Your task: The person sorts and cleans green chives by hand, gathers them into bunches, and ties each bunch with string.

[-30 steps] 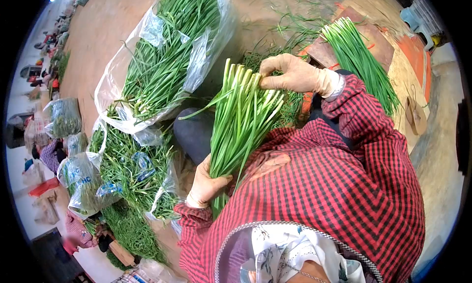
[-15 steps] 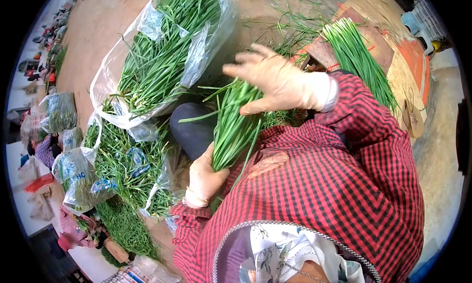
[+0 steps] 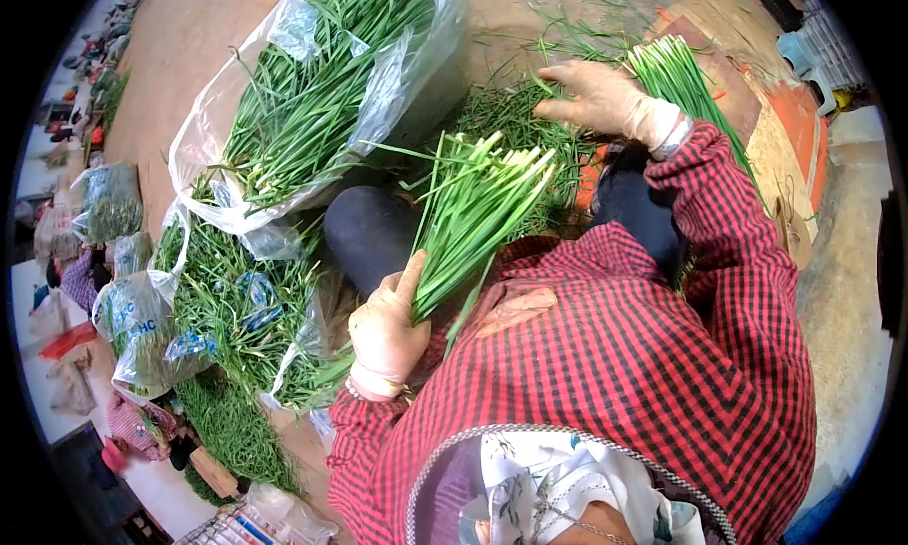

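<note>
My left hand point(image 3: 389, 334), in a pale glove, is closed around the lower part of a bunch of green chives point(image 3: 473, 225). The pale cut ends of the bunch point up and to the right. My right hand point(image 3: 596, 98), also gloved, is apart from the bunch at the upper right, with its fingers stretched out. A green blade lies by its fingertips; whether they touch it I cannot tell. Beneath that hand is a heap of loose trimmings point(image 3: 511, 119). Just right of it, a larger neat bundle of chives point(image 3: 690, 81) rests on a board point(image 3: 733, 96).
A big clear plastic bag point(image 3: 203, 152) full of chives lies open at the upper left. Below it are more loose greens point(image 3: 236, 327) and a filled printed bag point(image 3: 142, 327). My dark knee point(image 3: 369, 237) stands beside the bunch. Other people sit along the far left.
My right hand has moved off the bunch, up and to the right, uncovering the pale ends. My left hand still grips the bunch, which now leans more to the right.
</note>
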`<control>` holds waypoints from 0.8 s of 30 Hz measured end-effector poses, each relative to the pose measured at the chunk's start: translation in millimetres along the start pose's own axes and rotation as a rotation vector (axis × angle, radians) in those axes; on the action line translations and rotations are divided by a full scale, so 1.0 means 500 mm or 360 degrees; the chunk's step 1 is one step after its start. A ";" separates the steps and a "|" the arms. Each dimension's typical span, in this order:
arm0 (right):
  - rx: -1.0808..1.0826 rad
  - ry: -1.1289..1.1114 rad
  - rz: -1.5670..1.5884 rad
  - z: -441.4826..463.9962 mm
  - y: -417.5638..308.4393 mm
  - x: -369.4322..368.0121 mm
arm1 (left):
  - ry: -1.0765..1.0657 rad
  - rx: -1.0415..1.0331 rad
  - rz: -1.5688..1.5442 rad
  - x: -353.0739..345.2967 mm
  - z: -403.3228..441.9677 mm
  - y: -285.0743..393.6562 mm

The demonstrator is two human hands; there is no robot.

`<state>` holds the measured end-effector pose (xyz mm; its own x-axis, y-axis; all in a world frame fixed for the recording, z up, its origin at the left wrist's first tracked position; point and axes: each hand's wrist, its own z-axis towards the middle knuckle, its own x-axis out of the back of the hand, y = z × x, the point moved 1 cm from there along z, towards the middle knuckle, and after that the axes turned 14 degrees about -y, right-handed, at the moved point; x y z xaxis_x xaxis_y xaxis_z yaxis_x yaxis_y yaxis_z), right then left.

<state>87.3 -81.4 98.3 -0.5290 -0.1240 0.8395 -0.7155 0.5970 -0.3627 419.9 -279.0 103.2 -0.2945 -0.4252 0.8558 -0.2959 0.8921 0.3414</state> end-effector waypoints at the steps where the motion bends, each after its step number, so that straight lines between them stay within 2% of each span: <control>1: 0.0217 -0.0024 -0.0027 -0.005 -0.028 -0.006 | 0.0004 -0.0038 0.0021 0.000 0.002 0.003; 2: 0.0450 -0.0069 0.0025 -0.003 -0.054 -0.020 | 0.0007 -0.0080 0.0045 0.001 0.004 0.007; 5: 0.0838 -0.0207 -0.0044 0.018 -0.129 -0.066 | -0.0014 -0.0177 0.0108 0.004 0.016 0.016; 7: 0.1244 -0.0177 0.0010 0.025 -0.156 -0.085 | -0.0055 -0.0169 0.0086 0.005 0.013 0.014; 8: 0.1389 -0.0021 0.0232 0.031 -0.161 -0.110 | -0.0091 -0.0154 0.0059 0.004 0.009 0.012; 9: 0.1394 0.0025 0.0375 0.025 -0.168 -0.121 | -0.0094 -0.0147 0.0057 0.003 0.005 0.009; 11: 0.1274 0.0221 0.0245 0.001 -0.172 -0.126 | -0.0106 -0.0098 -0.0031 0.000 -0.001 0.001; 14: 0.1069 0.0178 0.0133 -0.042 -0.151 -0.098 | -0.0002 -0.0190 0.0021 -0.001 -0.003 -0.012; 15: 0.0978 0.0083 0.0281 -0.061 -0.136 -0.081 | -0.0005 -0.0188 0.0014 -0.002 -0.005 -0.019; 17: 0.0866 -0.0310 0.1160 -0.094 -0.101 -0.042 | 0.0082 -0.0343 0.0107 -0.002 -0.009 -0.032; 19: 0.0596 -0.0193 0.1350 -0.118 -0.055 -0.012 | 0.0110 -0.0370 0.0122 -0.001 -0.014 -0.033; 21: 0.0375 0.0071 0.1339 -0.111 0.020 0.012 | 0.0183 -0.0354 0.0237 0.000 -0.018 -0.036; 22: 0.0221 -0.0026 0.1132 -0.085 0.087 -0.002 | 0.0172 -0.0339 0.0271 -0.001 -0.019 -0.040; 23: 0.0215 -0.0015 0.1133 -0.087 0.080 -0.017 | 0.0172 -0.0351 0.0276 0.001 -0.017 -0.038; 24: 0.0195 0.0029 0.0775 -0.090 0.056 -0.030 | 0.0127 -0.0341 0.0305 0.003 -0.015 -0.035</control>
<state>95.7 -27.3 93.5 -0.8075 0.1602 0.5677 -0.4366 0.4848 -0.7579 431.4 -294.2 101.4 -0.2519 -0.2400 0.9375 -0.0406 0.9705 0.2376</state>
